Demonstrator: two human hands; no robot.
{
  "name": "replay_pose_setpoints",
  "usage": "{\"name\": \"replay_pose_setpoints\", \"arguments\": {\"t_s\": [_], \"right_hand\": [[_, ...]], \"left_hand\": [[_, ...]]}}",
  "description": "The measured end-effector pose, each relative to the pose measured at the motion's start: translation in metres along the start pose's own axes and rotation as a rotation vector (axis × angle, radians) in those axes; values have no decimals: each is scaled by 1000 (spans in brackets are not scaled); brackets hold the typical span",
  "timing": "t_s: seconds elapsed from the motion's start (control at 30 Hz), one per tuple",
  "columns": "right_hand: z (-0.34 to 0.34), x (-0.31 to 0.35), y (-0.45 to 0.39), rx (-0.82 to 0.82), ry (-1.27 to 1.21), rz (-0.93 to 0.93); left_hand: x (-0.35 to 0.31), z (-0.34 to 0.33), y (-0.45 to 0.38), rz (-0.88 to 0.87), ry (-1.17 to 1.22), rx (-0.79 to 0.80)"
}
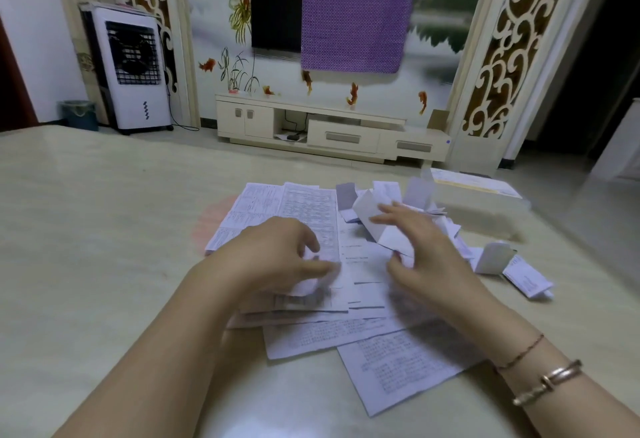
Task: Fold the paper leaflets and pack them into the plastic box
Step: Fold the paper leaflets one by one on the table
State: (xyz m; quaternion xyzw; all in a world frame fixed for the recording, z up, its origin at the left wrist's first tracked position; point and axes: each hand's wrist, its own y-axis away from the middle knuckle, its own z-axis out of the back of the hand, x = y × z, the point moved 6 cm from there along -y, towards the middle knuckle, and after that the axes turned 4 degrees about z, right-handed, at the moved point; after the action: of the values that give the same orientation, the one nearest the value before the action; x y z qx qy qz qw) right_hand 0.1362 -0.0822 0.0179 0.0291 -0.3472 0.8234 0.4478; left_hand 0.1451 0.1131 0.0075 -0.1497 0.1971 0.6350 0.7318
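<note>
A spread of flat printed paper leaflets covers the middle of the pale table. My left hand rests on the pile, fingers curled and pinching a small white folded leaflet. My right hand holds a larger white folded leaflet lifted above the pile, thumb below and fingers over it. Several folded leaflets lie to the right. The clear plastic box stands at the far right of the table, blurred.
More printed sheets lie near the table's front edge between my forearms. Beyond the table stand a cream TV cabinet, a white air cooler and a small bin on the floor.
</note>
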Motion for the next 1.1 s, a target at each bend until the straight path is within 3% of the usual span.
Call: {"name": "replay_pose_setpoints", "arguments": {"t_s": [0.1, 0.23, 0.4, 0.53, 0.7, 0.83, 0.9, 0.97, 1.1], "right_hand": [[-21, 14, 2, 128, -177, 17], [-41, 10, 2, 248, -177, -64], [-29, 13, -4, 107, -236, -84], [-14, 16, -3, -3, -439, -117], [1, 12, -6, -230, -624, -129], [0, 8, -8, -261, -683, -173], [-8, 1, -8, -213, -570, -237], [-19, -5, -7, -96, -299, -273], [-31, -3, -5, 61, 155, -160]], "left_hand": [[-11, 1, 3, -63, 116, 46], [-14, 2, 4, -96, 144, 87], [-6, 17, 2, -55, 325, -12], [6, 20, 2, 45, 447, 94], [3, 16, 5, -36, 419, 119], [0, 13, -2, -39, 510, 57], [2, 9, -3, 23, 570, 63], [5, 4, -4, 84, 546, 66], [14, 0, -6, 166, 407, -11]]}}
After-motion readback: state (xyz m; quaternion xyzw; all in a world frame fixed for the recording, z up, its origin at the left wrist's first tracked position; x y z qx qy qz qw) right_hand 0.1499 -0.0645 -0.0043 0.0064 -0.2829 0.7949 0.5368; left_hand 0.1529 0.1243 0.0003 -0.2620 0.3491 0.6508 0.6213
